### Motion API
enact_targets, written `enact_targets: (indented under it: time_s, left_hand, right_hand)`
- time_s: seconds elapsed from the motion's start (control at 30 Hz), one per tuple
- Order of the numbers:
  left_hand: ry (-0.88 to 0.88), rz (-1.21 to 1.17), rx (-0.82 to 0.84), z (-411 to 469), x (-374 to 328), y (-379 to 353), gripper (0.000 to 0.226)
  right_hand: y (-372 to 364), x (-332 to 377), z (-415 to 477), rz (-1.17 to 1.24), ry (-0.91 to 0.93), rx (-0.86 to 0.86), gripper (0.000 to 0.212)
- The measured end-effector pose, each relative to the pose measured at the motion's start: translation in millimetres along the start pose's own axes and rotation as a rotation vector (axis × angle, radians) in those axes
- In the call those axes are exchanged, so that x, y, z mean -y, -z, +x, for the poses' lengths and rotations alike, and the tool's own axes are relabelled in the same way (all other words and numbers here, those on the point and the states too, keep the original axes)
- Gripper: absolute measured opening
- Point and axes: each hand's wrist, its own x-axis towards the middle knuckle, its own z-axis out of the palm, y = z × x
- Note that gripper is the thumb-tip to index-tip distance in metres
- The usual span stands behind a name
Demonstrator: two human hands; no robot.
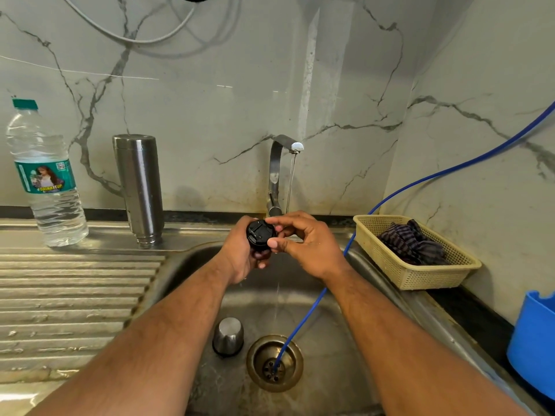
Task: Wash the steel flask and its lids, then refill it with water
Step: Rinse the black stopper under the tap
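Water runs thin from the tap (277, 172) as a person rinses the black inner lid (260, 234) of a flask over the sink (324, 349). The left grip (240, 253) cups the lid from beneath, fingers curled round its rim, while the right grip (306, 244) pinches the near edge between thumb and forefinger. The lid is held just below the spout, well above the basin floor; whether the stream strikes it cannot be told. The steel flask (139, 187) stands mouth-down on the ribbed tabletop (75, 280), just left of the basin and near a plastic water bottle (45, 181). The steel cup lid (228, 336) sits on the basin floor, apparently mouth-down, beside the drain (274, 363).

The black lid looks light, rigid and ridged. Wet, it is probably slippery, so a hold round the rim seems safer than one on the flat face. The flask, likely slick when wet, would best be taken round the middle of its body with a full hand. Empty it should be light, filled markedly heavier.
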Motion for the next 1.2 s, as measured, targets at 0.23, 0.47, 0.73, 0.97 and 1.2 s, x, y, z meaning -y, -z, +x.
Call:
enact_targets:
  time_s: [0.23,0.47,0.73,0.97,1.2]
  left_hand:
    - [-0.004,-0.006,-0.019,1.4,-0.9,-0.7,0.049]
    - [0.087,0.296,-0.093,-8.6,-5.6,-3.8,0.054]
    - [0.359,0.365,0.096,-12.8,-18.3,-2.2,0.069]
    - [0.484,0.447,0.219,-15.6,-24.4,-1.9,0.071]
    - [0.456,0.379,0.289,-20.5,-26.0,-24.5,0.073]
  right_hand:
    - [-0.5,-1.2,0.3,-0.087,0.041,-0.02,0.042]
    - [3.4,-3.2,-1.9,-0.598,0.2,0.138,0.044]
    - [4.9,-0.9,-1.8,-0.565,0.12,0.182,0.044]
    - [0.5,2.5,1.1,-0.619,0.171,0.131,0.03]
    - [8.0,-11.3,3.9,-0.413,0.042,-0.148,0.028]
